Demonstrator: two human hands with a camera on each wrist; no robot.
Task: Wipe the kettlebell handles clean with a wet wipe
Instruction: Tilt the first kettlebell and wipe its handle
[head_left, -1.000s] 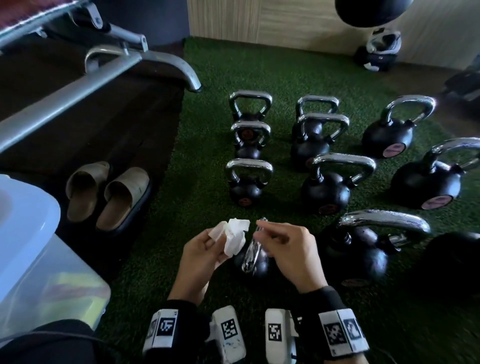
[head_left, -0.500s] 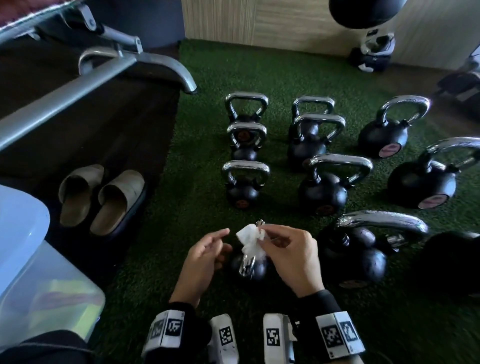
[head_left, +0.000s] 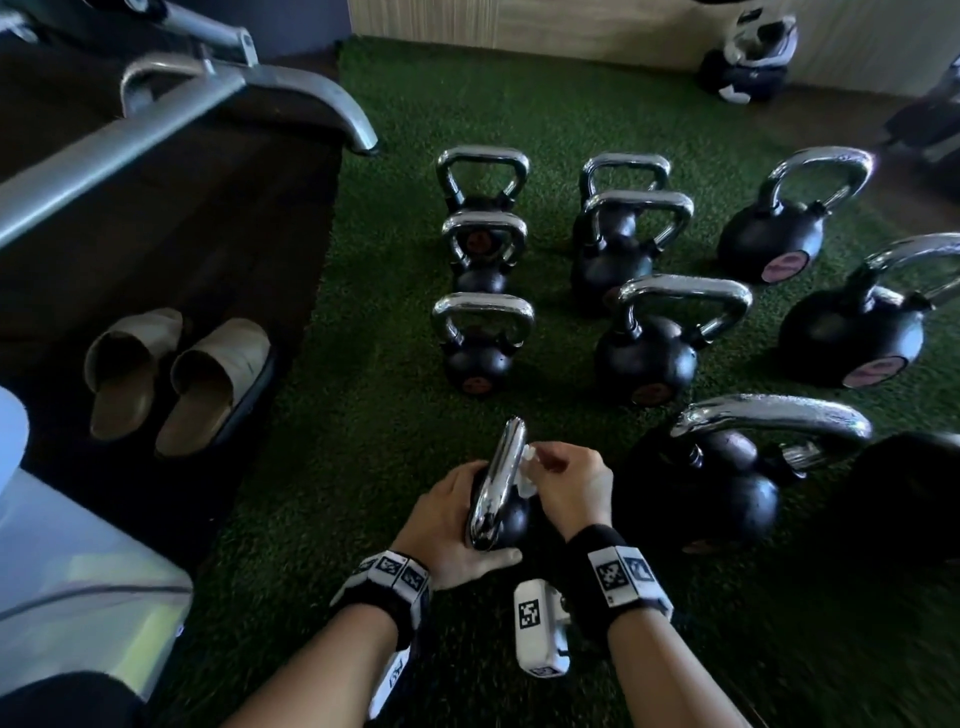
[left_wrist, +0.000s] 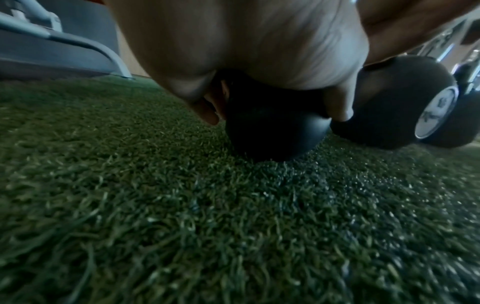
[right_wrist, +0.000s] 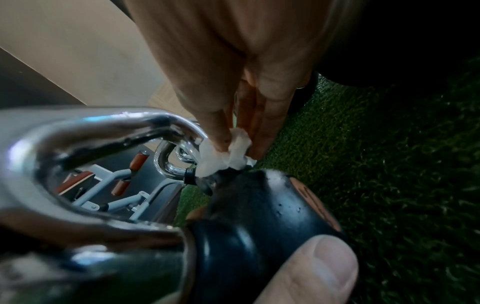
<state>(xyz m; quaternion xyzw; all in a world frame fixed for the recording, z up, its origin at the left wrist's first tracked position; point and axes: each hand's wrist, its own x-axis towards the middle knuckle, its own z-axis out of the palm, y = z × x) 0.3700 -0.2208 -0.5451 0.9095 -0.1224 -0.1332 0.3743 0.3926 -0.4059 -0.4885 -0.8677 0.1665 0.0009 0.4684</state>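
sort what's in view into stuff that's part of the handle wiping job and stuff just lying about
Part of the job:
wet wipe
small kettlebell
left hand
right hand
other kettlebells

Just lying about:
slippers
plastic bin
bench frame

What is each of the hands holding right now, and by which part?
Left hand grips the small kettlebell by its black ball; right hand pinches the bunched wet wipe.

Green turf (head_left: 374, 431) carries kettlebells (head_left: 644, 358); beige slippers (head_left: 176, 379) lie on dark flooring (head_left: 171, 244).
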